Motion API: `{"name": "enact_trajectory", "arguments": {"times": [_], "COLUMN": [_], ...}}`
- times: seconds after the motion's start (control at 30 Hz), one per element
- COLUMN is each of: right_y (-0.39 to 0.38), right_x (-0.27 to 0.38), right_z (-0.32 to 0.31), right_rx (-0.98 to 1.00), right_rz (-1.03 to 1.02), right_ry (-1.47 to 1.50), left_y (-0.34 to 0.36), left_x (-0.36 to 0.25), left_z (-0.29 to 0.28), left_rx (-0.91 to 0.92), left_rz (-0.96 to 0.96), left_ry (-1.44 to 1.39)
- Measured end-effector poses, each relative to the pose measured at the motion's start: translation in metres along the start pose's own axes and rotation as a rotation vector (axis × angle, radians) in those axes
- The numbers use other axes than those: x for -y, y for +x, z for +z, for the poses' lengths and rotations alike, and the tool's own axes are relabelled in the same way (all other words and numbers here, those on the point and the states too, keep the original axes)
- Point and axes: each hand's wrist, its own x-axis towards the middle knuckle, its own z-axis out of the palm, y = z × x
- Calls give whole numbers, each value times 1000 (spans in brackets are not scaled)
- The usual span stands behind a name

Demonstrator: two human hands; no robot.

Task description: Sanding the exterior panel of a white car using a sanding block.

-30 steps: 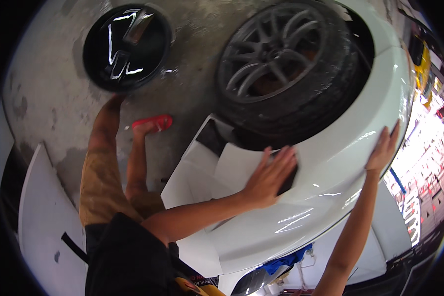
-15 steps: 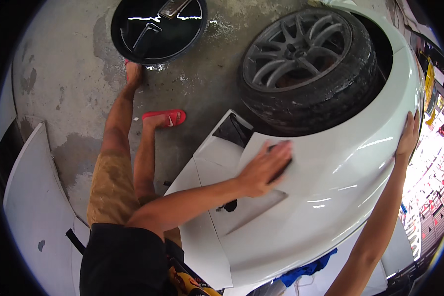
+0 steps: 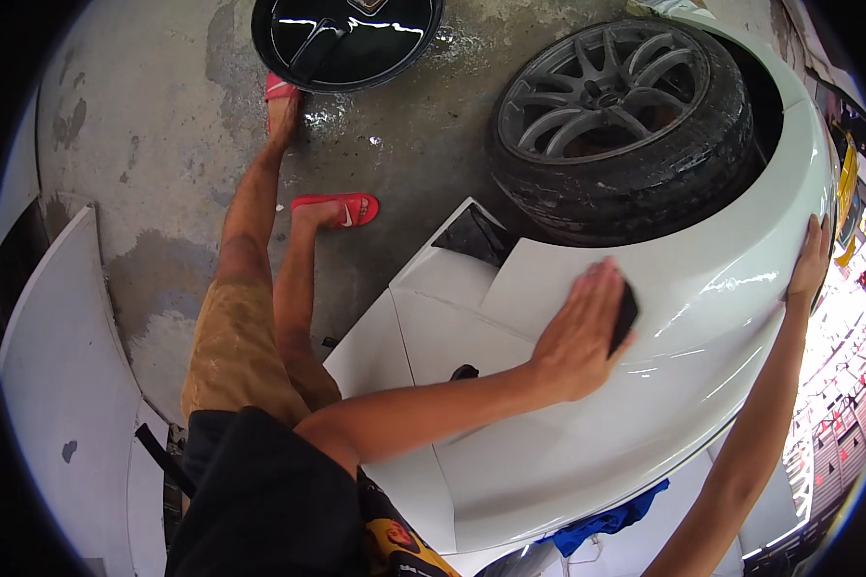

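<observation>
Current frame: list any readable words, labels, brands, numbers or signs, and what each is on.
No legible words or numbers to quote.
Red sandal: white logo mark, no words seen.
Black shirt: lettering by the yellow-red print, too small to read.
Tyre: no lettering legible.
White car body, black pad: none seen.

Black shirt [image 3: 260, 490], tan shorts [image 3: 241, 351], 2 red slides [image 3: 366, 208]

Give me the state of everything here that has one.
White car panel: glossy
Left hand: holding the black pad
Black pad: against the panel
Right hand: resting on the panel's edge
Wheel: turned outward
Black tub: upright, seemingly holding dark liquid
Floor: wet in patches
Red slides: worn
Blue cloth: bunched up
</observation>
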Motion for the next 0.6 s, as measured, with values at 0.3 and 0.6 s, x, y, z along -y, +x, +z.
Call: {"name": "enact_trajectory", "arguments": {"times": [0.3,0.6], "right_y": [1,-9], "right_x": [-14,9], "right_z": [1,7], "right_rx": [-24,-41], "right_rz": [11,-10], "right_ry": [-5,-81], "left_y": [2,14], "left_x": [16,42], "left_z": [-3,-7], "left_rx": [80,86], "left_rz": [-428,-591], "left_ry": [-72,-77]}}
